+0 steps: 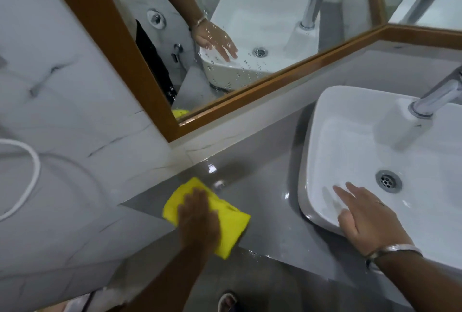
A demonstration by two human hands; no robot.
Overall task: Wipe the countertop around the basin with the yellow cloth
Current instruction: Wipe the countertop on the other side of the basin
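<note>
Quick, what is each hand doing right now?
Left hand: open, pressing flat on the yellow cloth.
Right hand: open, resting on the basin rim.

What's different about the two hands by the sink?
The left hand presses the yellow cloth on the grey countertop; the right hand rests on the white basin rim. The right hand wears a ring and bangle; the left hand shows none. Both lie flat, fingers open.

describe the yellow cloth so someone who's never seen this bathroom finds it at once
Start at the white basin on the grey countertop. Left of it, the left hand presses on a folded yellow cloth. It is the only brightly coloured thing on the countertop.
</note>
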